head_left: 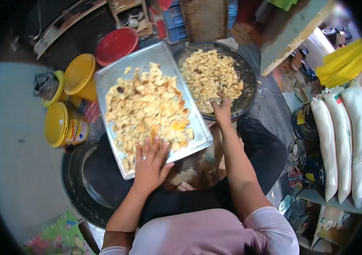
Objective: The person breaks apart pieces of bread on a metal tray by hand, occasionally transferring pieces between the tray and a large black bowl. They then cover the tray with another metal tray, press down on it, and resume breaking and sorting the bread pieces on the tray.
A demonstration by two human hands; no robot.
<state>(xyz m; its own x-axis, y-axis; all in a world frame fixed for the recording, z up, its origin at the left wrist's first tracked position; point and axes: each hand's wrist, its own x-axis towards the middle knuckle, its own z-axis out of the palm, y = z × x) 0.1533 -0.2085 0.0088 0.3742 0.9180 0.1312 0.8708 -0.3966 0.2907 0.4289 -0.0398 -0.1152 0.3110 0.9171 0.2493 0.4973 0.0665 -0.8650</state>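
Observation:
My left hand (152, 160) lies with its fingers stretched out on the near end of a heap of broken bread pieces (147, 106). The pieces are spread over a silver metal tray (201, 143) that rests slanted in front of me. To its right stands a round black basin (249, 80) holding smaller crumbs (210, 72). My right hand (221, 106) reaches into the near side of that basin, fingers down at the crumbs. Its thumb and forefinger look apart, and whether crumbs are under the fingers is hidden.
Yellow lidded buckets (56, 123) and a red lid (117, 46) are on the left. Full white sacks (356, 136) lean at the right beside a yellow cloth (344, 63). A black tub (71, 178) is by my left leg. Blue crates (176, 32) stand behind.

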